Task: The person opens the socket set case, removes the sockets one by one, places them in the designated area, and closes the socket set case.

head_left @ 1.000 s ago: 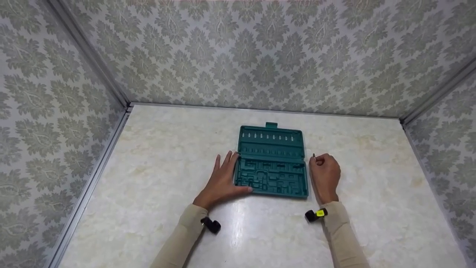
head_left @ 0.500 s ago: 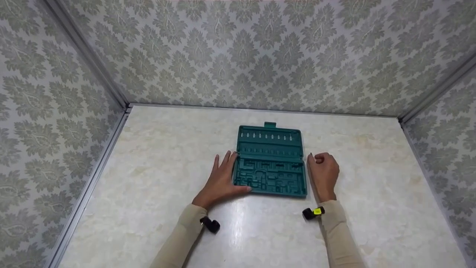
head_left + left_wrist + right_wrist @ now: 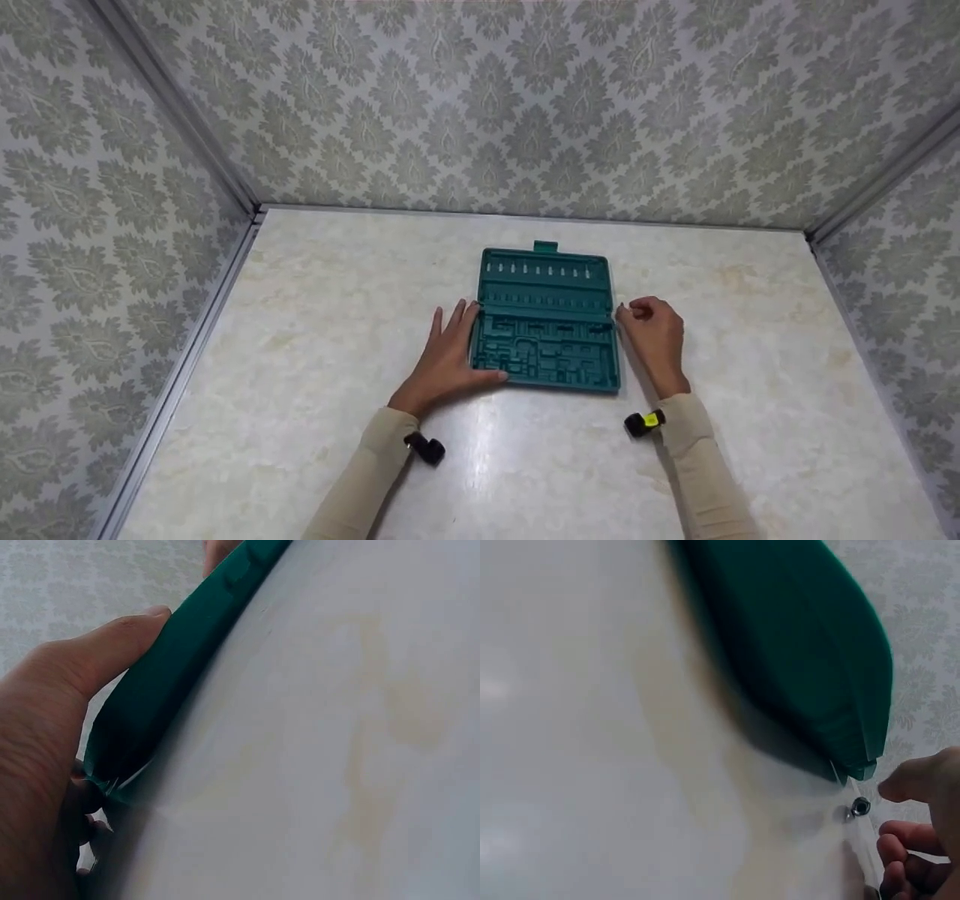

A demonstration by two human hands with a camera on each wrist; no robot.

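A green plastic tool case (image 3: 551, 315) lies unfolded on the table, its moulded slots facing up. My left hand (image 3: 442, 367) rests along its left side, fingers straight and spread, thumb over the front rim. In the left wrist view the thumb (image 3: 124, 649) lies against the case's wall. My right hand (image 3: 654, 341) is at the right side, close to the hinge. In the right wrist view a small metal piece (image 3: 861, 806) with a round hollow end shows just past the right fingertips. Thumb and loosely curled fingers stand apart there, with a gap between them.
The case's latch tab (image 3: 546, 246) points toward the back wall. Patterned panels (image 3: 487, 112) with grey metal frames enclose the back and both sides of the pale marbled table (image 3: 322, 300). Small black cameras (image 3: 425, 448) sit on both wrists.
My right hand has shifted left, closer to the case's hinge. The small metal piece, pinched one second ago, now shows beyond the parted fingertips. The left hand stays in place.
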